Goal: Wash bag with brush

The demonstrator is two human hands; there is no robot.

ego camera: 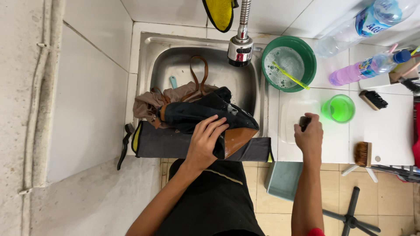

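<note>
My left hand [204, 140] grips a dark navy bag [205, 114] with tan leather trim, holding it over the front edge of a steel sink [175, 57]. A brown strap loops up from the bag into the basin. My right hand [309, 136] is closed around a small dark brush [304, 122], pressed onto the white counter [389, 131] to the right of the sink. Just beyond that hand stands a green cup [339, 108] of green liquid.
A green basin [289, 62] of soapy water holds a yellow-green toothbrush. Two brushes [372, 99] [362, 154] and plastic bottles [369, 66] lie on the counter. A grey cloth [175, 146] drapes the sink's front edge; a black brush [124, 146] lies at left. The faucet [240, 46] hangs above.
</note>
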